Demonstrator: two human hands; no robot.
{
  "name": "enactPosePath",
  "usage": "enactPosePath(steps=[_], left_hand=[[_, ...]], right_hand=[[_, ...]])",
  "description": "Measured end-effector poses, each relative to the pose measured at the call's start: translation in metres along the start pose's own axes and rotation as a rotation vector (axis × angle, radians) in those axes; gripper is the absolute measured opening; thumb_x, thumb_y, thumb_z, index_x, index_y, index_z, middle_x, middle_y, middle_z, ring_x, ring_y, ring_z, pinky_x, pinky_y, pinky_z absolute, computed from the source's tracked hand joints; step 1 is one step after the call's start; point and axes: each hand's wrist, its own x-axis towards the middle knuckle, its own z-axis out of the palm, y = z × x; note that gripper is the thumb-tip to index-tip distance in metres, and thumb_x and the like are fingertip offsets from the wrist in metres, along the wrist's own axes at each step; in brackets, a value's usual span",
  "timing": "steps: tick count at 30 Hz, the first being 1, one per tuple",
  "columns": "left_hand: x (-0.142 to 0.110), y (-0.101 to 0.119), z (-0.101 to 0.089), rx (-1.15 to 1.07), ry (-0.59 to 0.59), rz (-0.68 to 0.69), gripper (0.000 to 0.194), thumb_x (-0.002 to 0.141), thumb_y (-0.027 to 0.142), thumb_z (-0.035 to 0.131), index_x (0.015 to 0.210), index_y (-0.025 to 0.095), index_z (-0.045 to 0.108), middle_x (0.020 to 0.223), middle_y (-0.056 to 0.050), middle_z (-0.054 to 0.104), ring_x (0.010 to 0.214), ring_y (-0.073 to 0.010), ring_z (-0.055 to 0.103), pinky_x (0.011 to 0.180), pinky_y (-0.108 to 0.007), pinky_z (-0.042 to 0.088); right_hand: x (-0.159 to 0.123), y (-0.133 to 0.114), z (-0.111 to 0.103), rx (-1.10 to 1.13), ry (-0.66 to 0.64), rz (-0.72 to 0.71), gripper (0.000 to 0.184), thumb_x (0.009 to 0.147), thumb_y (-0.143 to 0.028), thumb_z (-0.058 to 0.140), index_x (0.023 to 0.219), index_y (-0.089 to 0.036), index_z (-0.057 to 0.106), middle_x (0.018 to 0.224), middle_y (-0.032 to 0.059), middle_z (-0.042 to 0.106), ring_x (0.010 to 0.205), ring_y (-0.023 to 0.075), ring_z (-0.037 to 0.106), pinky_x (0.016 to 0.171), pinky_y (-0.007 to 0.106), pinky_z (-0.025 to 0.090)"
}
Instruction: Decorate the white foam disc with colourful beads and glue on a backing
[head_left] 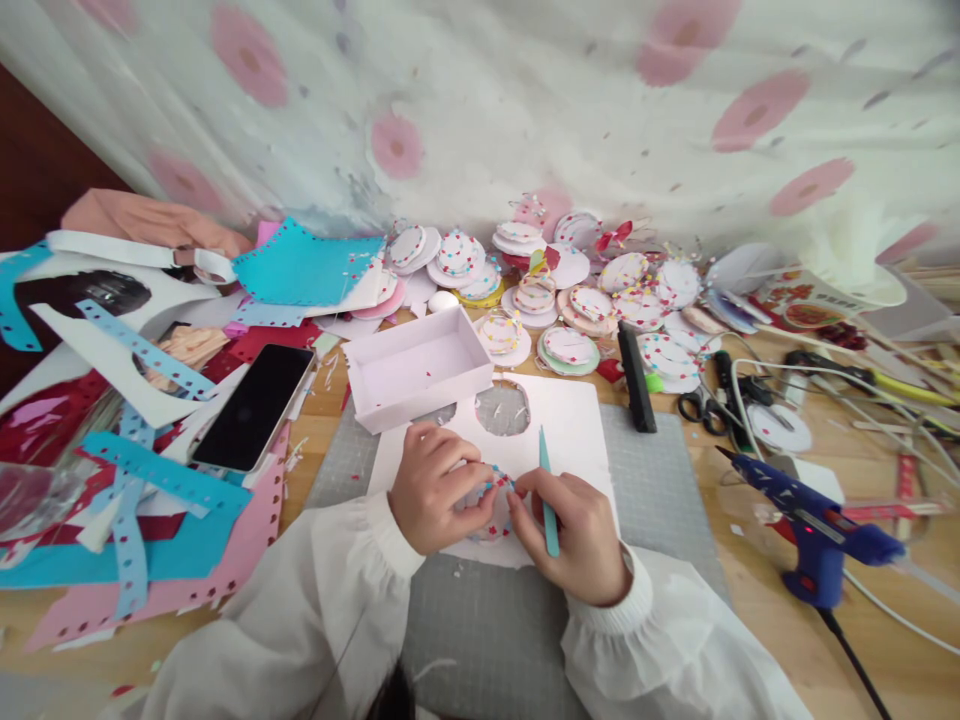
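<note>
Sleeves (pixel 315 600): white, gathered at both wrists.
Box (pixel 431 397): white, open-topped, a red speck (pixel 428 374) inside.
Printed bowl (pixel 795 300): pale sticks (pixel 847 250) standing in it.
Left hand (pixel 441 487): fingers curled, tips at the beaded string (pixel 501 478); whether they pinch it, I cannot tell.
Right hand (pixel 581 530): thumb and forefinger nearly together at the string's right edge, turquoise tweezers (pixel 550 510) gripped, points away from the body.
Beaded string: between both hands, over white paper (pixel 577 430).

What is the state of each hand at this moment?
Left hand: curled at the beaded strand; its grip cannot be told.
Right hand: closed, holding the teal tweezers.
</note>
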Motion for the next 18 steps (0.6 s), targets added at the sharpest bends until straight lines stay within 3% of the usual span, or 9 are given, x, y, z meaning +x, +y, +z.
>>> enactPosePath(steps=[18], left_hand=[[-0.0010,-0.0013,-0.0001,0.001,-0.011,-0.027,0.001,0.076,0.023,0.062,0.077,0.022,0.063,0.071,0.001,0.062,0.073,-0.0165,0.054,0.078,-0.038,0.037]], right_hand=[[0.0008,-0.0018,-0.0020,0.059,0.003,0.004,0.009,0.083,-0.022,0.054,0.075,-0.021,0.053,0.052,-0.0048,0.054,0.047,0.0100,0.052,0.050,0.023,0.037]])
